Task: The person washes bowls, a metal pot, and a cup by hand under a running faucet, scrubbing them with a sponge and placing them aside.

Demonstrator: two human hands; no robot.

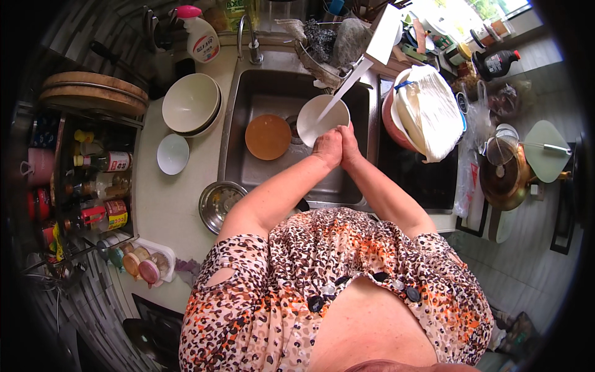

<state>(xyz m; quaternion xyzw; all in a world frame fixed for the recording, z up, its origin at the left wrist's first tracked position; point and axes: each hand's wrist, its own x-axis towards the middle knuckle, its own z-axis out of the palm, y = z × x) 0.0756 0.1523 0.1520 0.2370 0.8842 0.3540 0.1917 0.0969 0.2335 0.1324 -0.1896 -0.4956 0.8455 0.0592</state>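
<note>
A white bowl (320,111) is tilted over the right half of the steel sink (297,181). My left hand (328,148) is closed at its near rim, covering part of the edge. Pressed against it, my right hand (349,146) grips the lower right side of the same bowl. Most of my fingers are hidden. A narrow white strip (341,90) slants down into the bowl from a white rectangular piece (385,35); whether the strip is solid or a stream, I cannot tell. Left of the bowl, a round brown vessel or its contents (268,137) lies in the sink.
Stacked bowls (190,102) and a small white bowl (173,154) stand on the left counter. A steel basin (223,204) sits at the sink's near-left corner. The faucet (253,46) rises behind. To the right, a white cloth (430,109) covers stacked basins.
</note>
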